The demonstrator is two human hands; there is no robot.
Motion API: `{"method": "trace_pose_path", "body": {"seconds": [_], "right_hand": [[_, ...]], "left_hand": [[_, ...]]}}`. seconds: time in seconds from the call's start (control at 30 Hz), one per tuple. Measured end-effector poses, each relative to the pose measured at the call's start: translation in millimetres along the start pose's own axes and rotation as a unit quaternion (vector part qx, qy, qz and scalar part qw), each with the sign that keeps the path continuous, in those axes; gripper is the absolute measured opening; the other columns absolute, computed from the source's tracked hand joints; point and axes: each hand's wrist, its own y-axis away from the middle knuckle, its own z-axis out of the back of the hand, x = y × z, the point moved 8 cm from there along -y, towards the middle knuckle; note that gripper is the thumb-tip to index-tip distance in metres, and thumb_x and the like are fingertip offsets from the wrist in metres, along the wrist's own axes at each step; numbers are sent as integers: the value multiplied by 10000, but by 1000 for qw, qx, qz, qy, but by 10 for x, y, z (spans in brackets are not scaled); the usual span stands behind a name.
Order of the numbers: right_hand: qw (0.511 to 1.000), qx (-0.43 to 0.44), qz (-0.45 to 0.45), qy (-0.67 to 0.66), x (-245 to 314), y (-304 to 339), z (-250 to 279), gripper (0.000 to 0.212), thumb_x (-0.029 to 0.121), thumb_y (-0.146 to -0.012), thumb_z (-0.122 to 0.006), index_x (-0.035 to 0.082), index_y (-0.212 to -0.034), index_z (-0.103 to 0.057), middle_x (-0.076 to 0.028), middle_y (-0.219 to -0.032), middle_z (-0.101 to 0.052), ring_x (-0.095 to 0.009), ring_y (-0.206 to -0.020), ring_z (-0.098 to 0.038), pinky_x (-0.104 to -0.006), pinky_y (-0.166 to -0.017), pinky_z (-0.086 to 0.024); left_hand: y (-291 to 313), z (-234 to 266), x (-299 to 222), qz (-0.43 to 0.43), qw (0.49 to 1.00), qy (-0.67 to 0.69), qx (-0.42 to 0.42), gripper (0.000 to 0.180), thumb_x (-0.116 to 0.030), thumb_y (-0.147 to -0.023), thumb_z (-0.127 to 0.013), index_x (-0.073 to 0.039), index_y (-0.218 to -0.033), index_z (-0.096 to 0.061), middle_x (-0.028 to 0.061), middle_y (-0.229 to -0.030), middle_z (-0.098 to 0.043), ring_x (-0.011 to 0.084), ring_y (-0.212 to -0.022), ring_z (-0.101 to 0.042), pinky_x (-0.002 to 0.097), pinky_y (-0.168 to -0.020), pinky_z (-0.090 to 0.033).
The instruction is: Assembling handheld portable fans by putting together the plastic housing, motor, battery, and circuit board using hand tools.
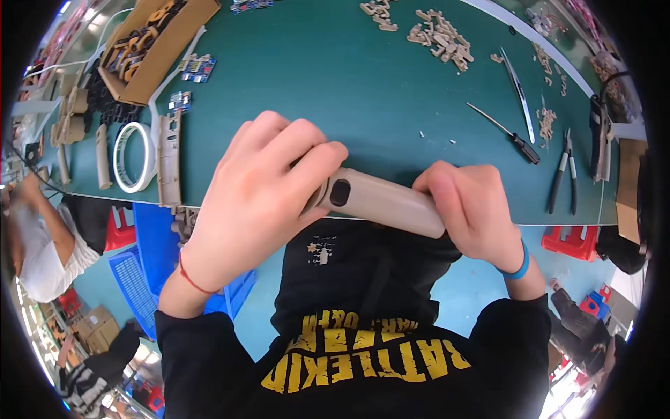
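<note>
Both my hands grip a beige plastic handle-shaped housing (387, 204) with a dark oval button or opening near its left end. It is held just above the table's near edge, tilted down to the right. My left hand (269, 174) is closed around its left end, fingers curled and hiding that end. At the other end, my right hand (467, 208) pinches it between thumb and bent fingers. My palms and fingers cover parts of both ends.
On the green table (314, 84) lie a screwdriver (513, 140), tweezers (518, 94), pliers (564, 171) and a pile of small beige parts (443, 42). Leftward are a white tape roll (134, 157), a beige shell (169, 160), circuit boards (199, 68) and a cardboard box (150, 52). Blue crates (143, 279) stand below.
</note>
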Motion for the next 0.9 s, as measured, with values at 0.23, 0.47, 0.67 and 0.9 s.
{"method": "trace_pose_path", "body": {"seconds": [0.23,0.47,0.67,0.9], "right_hand": [[956,-157,62,241,501,-76,18,506,459,-747,-728,47,-1016,-610,-76,-765,-566,-227,-663,-571,-326,-539,-442],[985,-60,12,159,285,-189,-85,489,458,-762,-745,62,-979,-559,-55,-709,-518,-238,-558,-582,-344,-487,-460],[970,-85,45,225,346,-187,-38,523,435,-720,-777,51,-1016,-582,-48,-744,-564,-226,-605,-591,-330,-519,-462],[958,-149,95,225,454,-114,392,539,372,-741,-787,-15,-1070,-606,-105,-879,-644,-225,-681,-624,-306,-605,-493]], "left_hand": [[-63,22,7,36,999,-20,-12,489,-34,-492,-801,-66,-942,-613,58,-860,-535,272,-789,-521,371,-698,-467],[-8,12,26,4,999,-15,-44,559,7,-425,-808,-80,-949,-633,55,-903,-570,271,-809,-549,371,-690,-477],[-63,9,69,28,999,-15,-37,559,12,-442,-800,-66,-969,-631,62,-874,-551,273,-774,-534,372,-667,-467],[-34,-4,66,39,998,-13,-46,528,-34,-508,-786,-60,-1012,-629,97,-874,-560,297,-799,-539,380,-688,-453]]}}
